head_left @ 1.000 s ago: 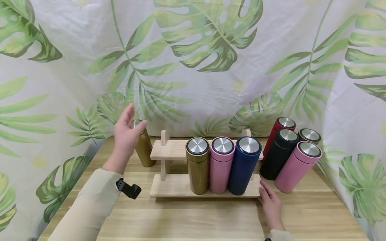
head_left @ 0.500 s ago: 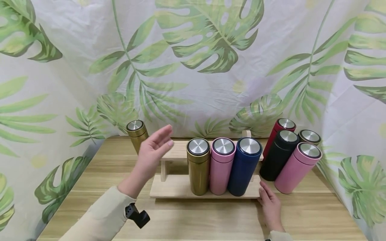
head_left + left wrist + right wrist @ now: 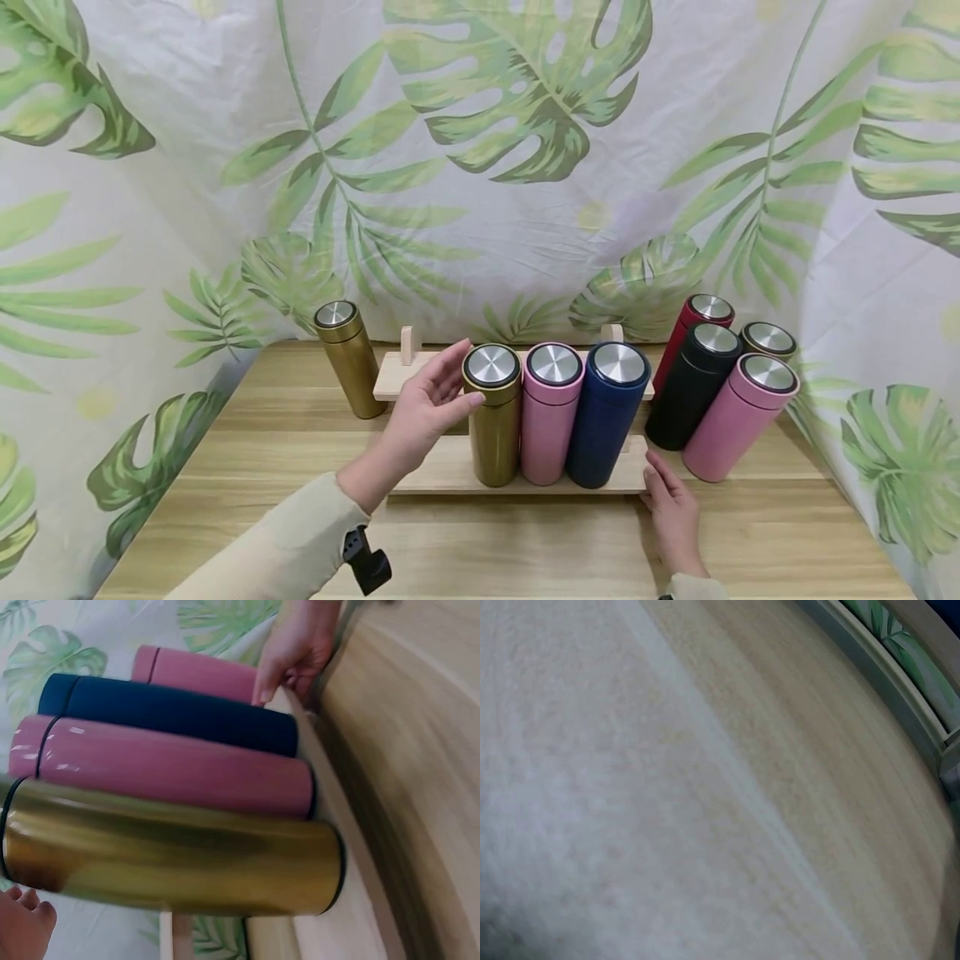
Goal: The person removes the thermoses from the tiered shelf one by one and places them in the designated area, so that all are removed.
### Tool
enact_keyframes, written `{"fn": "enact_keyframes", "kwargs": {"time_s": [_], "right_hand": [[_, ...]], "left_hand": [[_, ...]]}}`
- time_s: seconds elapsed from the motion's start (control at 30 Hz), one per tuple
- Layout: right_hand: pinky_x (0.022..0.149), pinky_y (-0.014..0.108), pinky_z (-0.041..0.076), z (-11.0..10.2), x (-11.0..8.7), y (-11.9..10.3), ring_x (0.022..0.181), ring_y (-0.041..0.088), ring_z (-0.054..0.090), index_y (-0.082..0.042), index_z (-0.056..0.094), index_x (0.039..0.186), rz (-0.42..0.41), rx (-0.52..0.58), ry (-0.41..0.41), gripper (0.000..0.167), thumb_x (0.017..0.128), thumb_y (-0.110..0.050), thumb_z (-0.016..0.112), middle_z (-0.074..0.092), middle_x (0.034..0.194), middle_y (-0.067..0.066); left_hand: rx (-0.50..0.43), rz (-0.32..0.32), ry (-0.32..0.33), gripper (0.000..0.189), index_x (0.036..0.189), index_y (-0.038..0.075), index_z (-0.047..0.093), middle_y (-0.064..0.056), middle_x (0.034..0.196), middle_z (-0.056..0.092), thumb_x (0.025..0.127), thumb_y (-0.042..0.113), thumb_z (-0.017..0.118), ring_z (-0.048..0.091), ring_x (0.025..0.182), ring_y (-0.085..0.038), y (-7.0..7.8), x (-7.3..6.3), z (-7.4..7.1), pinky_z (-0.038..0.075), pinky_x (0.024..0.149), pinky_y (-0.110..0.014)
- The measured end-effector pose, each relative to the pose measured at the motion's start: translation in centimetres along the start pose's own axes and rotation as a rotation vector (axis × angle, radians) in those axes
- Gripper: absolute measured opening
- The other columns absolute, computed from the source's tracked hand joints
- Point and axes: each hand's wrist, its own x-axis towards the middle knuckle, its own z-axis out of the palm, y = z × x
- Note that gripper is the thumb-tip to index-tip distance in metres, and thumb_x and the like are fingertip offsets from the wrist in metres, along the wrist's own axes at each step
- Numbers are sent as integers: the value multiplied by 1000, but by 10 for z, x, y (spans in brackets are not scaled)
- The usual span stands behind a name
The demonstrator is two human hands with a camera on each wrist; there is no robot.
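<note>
A gold thermos flask [image 3: 495, 417], a pink thermos flask [image 3: 553, 417] and a navy blue thermos flask [image 3: 607, 417] stand side by side on the lower board of a two-tier wooden shelf [image 3: 431, 467]. My left hand [image 3: 420, 412] is at the gold flask's left side near its lid, thumb in front and fingers behind, not curled round it. The left wrist view shows its fingertips [image 3: 34, 915] close beside the gold flask. At the lower board's right end, my right hand [image 3: 671, 504] pinches the wood, thumb on top.
Another gold flask [image 3: 348, 362] stands on the table left of the shelf. To the right is a cluster of a red flask [image 3: 678, 333], a black flask [image 3: 690, 392], another pink flask [image 3: 735, 425] and a gold-rimmed one [image 3: 772, 336] behind. A leaf-print cloth [image 3: 525, 250] hangs behind.
My left hand has moved right and down, from in front of the far-left gold flask to the gold flask on the shelf. The right hand stays at the shelf's end.
</note>
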Motion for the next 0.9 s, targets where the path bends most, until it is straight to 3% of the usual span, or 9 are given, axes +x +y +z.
{"fn": "enact_keyframes", "kwargs": {"time_s": [0.27,0.53,0.67,0.9], "right_hand": [[70,11,49,-1,1,0,88,-11,54,0,52,129,10,24,4,43,92,-22,57,57,98,-27],[69,11,49,0,-1,0,87,-11,54,1,52,129,24,28,9,42,92,-18,57,58,97,-28],[69,11,49,0,-1,0,86,-11,54,1,51,130,19,27,-3,43,92,-21,57,58,97,-28],[69,11,48,-2,2,1,88,-11,53,-2,51,131,27,28,-15,44,92,-23,56,57,98,-29]], "left_hand": [[16,-10,24,78,142,9,33,-15,139,44,75,-7,68,41,128,-26,-6,2,14,39,100,-31],[229,66,85,82,140,12,36,-10,132,50,70,4,78,49,121,-24,-13,4,19,38,101,-37],[241,88,109,79,136,8,40,-10,129,53,68,4,80,50,119,-22,-13,4,20,37,103,-37],[259,118,93,74,132,8,45,-9,126,55,67,4,81,54,114,-21,-10,7,19,42,97,-33]]}}
